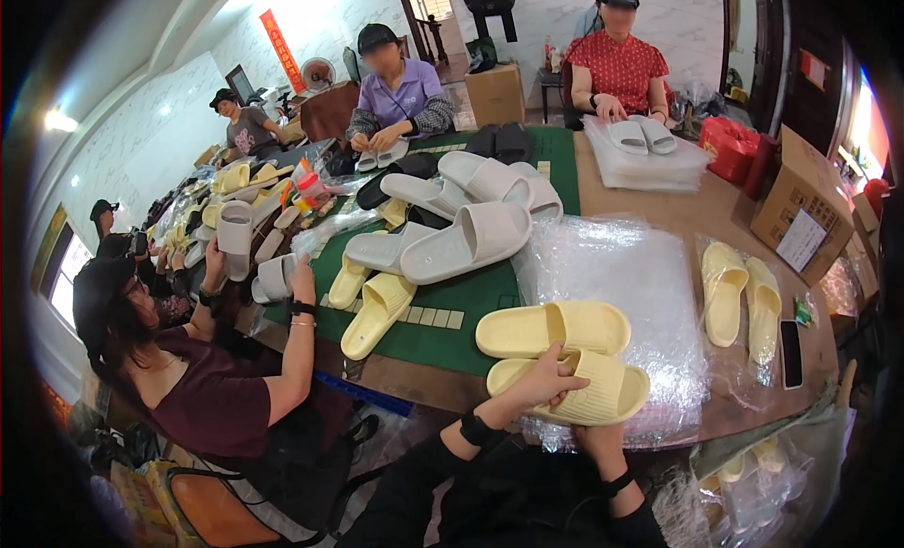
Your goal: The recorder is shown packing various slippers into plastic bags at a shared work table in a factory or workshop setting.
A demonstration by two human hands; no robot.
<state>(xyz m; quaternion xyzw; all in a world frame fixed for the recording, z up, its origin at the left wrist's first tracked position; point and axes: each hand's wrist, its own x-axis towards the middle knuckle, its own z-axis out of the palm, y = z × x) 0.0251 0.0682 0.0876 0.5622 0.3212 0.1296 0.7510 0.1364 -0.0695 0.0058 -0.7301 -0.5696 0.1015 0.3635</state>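
Observation:
Two yellow slippers lie side by side before me, their toes to the right. The far slipper (pixel 513 330) rests partly on a stack of clear plastic bags (pixel 650 275). My left hand (pixel 541 378) grips the near slipper (pixel 617 388) beside its ribbed strap, fingers over the strap's edge. From the near side my right hand (pixel 600 439) holds that same slipper from below, its fingers mostly hidden under the sole. To the right, another yellow pair (pixel 723 294) lies in a clear bag.
Grey slippers (pixel 466 242) and yellow ones (pixel 379 314) are heaped on the green mat (pixel 443 346). A black phone (pixel 792 353) and a cardboard box (pixel 800 204) are at right. Close on my left a co-worker (pixel 217 378) holds grey slippers; others work across the table. Bagged slippers (pixel 753 473) hang low right.

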